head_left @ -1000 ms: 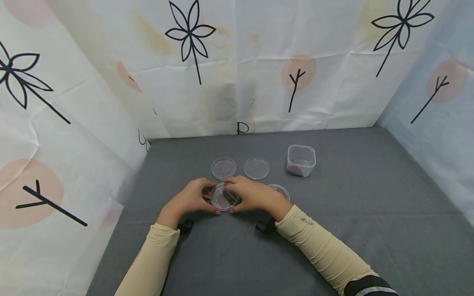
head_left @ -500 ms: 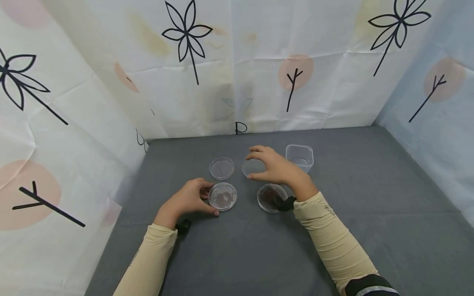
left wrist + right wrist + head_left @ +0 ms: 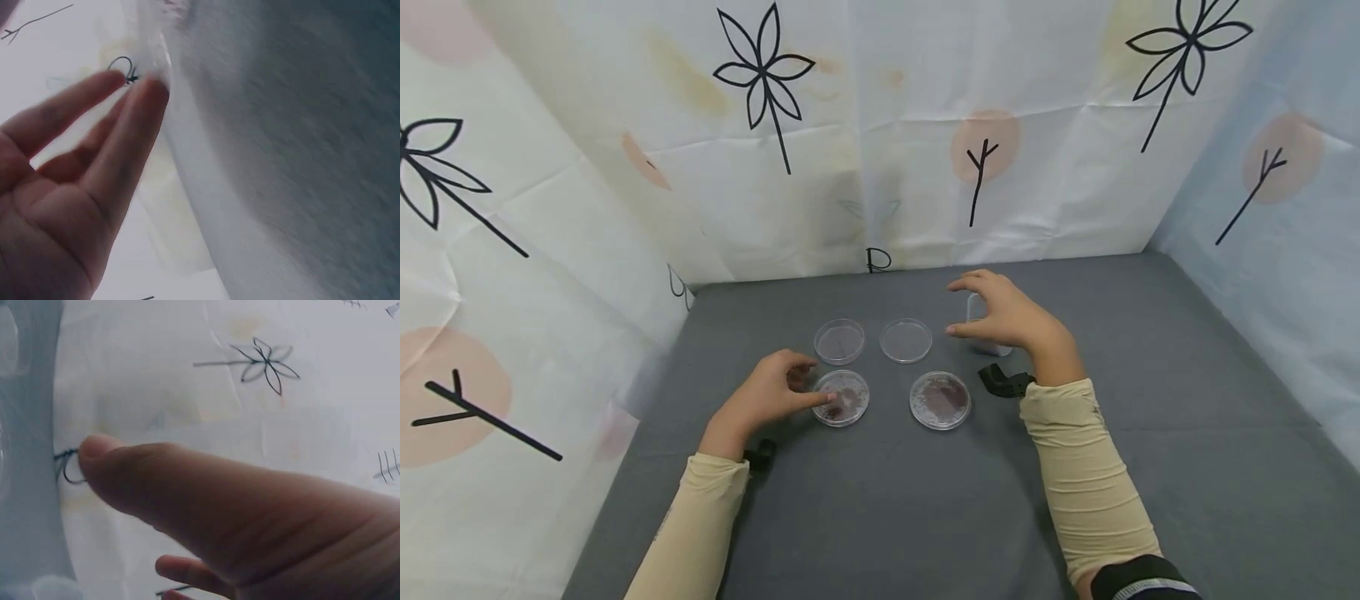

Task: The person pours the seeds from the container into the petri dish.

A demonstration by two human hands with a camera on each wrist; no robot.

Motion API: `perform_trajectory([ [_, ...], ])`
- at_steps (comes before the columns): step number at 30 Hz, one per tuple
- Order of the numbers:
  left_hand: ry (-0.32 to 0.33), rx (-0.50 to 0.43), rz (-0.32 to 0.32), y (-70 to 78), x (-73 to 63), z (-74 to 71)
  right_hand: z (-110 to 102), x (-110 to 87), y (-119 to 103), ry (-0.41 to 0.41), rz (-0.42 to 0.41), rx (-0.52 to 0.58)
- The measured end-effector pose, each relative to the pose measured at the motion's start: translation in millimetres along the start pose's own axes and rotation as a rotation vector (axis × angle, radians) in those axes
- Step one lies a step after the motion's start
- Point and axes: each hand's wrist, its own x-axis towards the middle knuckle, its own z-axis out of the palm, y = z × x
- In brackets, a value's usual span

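My left hand [image 3: 766,392] is at the left side of a clear petri dish [image 3: 853,407], its thumb overlapping the rim. Reddish-brown matter shows in that dish. In the left wrist view the fingers [image 3: 128,134] are nearly straight. To the right, a second petri dish [image 3: 940,401] with similar brownish contents lies on the cloth, untouched. My right hand [image 3: 1013,317] is over a clear square plastic tub [image 3: 998,348], thumb and fingers spread apart with nothing between them. It covers most of the tub. The right wrist view shows its thumb [image 3: 169,478] extended.
Behind the two filled dishes lie two clear round dishes [image 3: 839,342] side by side. Grey cloth [image 3: 880,517] covers the table. White patterned sheets [image 3: 910,192] rise at the back and both sides. Black straps [image 3: 1000,382] sit at the wrists.
My right hand has left the left dish and swung right and back to the tub. My left hand has eased up from its grip at the dish's edge. The dishes stay put.
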Motion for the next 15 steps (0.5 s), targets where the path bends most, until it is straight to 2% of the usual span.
perform_trajectory([
  [4, 0.06, 0.018, 0.003, 4.5, 11.3, 1.5, -6.3, -6.6, 3.9, -0.003, 0.04, 0.013],
  [8, 0.086, 0.021, -0.01, 6.9, 24.8, 5.2, -10.2, -10.2, 8.4, -0.008, 0.063, 0.027],
  [15, 0.072, -0.034, -0.067, 14.3, 43.1, 3.7, -18.9, -16.3, 25.1, -0.037, 0.118, 0.004],
])
